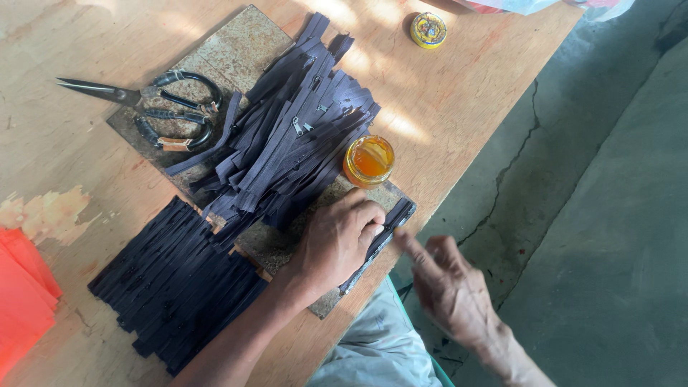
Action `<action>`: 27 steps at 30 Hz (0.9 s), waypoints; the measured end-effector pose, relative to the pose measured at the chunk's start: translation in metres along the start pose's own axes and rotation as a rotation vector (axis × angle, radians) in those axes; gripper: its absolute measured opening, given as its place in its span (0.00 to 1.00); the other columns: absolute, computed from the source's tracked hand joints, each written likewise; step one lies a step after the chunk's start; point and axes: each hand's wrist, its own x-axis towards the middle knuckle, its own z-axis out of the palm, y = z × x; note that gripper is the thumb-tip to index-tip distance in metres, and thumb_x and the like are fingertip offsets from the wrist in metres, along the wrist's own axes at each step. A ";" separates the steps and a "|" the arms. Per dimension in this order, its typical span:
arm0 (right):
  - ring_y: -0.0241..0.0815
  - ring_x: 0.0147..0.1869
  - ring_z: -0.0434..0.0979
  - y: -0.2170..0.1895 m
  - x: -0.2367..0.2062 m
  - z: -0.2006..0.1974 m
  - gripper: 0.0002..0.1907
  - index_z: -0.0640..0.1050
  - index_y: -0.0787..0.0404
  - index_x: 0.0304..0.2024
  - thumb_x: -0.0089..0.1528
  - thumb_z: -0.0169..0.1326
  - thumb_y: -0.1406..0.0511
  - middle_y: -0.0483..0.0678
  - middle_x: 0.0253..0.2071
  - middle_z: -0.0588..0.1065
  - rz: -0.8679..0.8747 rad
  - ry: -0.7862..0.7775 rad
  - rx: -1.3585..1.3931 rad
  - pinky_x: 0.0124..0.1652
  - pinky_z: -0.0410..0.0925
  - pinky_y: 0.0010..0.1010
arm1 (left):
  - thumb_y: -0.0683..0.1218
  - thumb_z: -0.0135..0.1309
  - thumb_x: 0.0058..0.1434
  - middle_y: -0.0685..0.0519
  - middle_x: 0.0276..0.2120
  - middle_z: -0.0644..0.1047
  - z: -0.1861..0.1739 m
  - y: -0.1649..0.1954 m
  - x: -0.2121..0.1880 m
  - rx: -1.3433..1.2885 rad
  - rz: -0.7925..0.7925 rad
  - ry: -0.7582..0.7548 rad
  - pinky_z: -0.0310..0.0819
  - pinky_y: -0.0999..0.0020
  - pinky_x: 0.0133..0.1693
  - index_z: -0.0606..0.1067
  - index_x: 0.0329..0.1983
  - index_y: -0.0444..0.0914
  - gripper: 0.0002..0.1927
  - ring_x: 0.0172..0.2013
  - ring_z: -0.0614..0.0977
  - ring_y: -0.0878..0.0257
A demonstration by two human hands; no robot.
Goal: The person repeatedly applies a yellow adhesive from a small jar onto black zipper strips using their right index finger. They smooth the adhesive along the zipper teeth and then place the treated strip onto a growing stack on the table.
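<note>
Right now I have my left hand (337, 244) curled down on a dark zipper strip (380, 240) at the near edge of the worn board (236, 43), fingers closed over it. My right hand (448, 287) hovers off the table edge, fingers loosely spread, holding nothing — one fingertip just beside the strip's end. I judge this the gluing step — next calls for a careful dip into the jar of amber glue (369, 161).

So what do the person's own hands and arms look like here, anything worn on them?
Both are bare. The left hand and its forearm show no glove, ring, watch or sleeve as far as the frame edge. The right hand is a little blurred, but also looks ungloved, with a bare wrist and no sleeve in view. Light grey trousers show below the table edge.
</note>
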 end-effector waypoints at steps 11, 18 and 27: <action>0.45 0.40 0.78 0.005 0.009 -0.004 0.44 0.57 0.50 0.74 0.57 0.59 0.70 0.55 0.48 0.69 0.035 0.044 0.073 0.36 0.77 0.37 | 0.39 0.56 0.63 0.46 0.34 0.75 -0.002 0.003 0.001 -0.022 -0.029 -0.005 0.74 0.54 0.36 0.73 0.34 0.36 0.04 0.34 0.81 0.47; 0.41 0.35 0.79 -0.011 -0.001 0.003 0.43 0.59 0.40 0.77 0.61 0.54 0.72 0.50 0.48 0.70 0.169 -0.224 0.073 0.32 0.79 0.30 | 0.40 0.56 0.64 0.47 0.32 0.74 -0.004 0.003 0.003 0.014 -0.038 -0.029 0.73 0.56 0.35 0.73 0.33 0.36 0.04 0.33 0.80 0.50; 0.44 0.36 0.78 -0.020 -0.012 -0.001 0.42 0.70 0.43 0.69 0.54 0.55 0.77 0.51 0.45 0.72 -0.032 -0.203 0.076 0.32 0.78 0.35 | 0.39 0.56 0.63 0.49 0.34 0.75 0.003 -0.003 -0.001 -0.021 0.014 0.026 0.76 0.59 0.33 0.73 0.34 0.36 0.03 0.32 0.81 0.54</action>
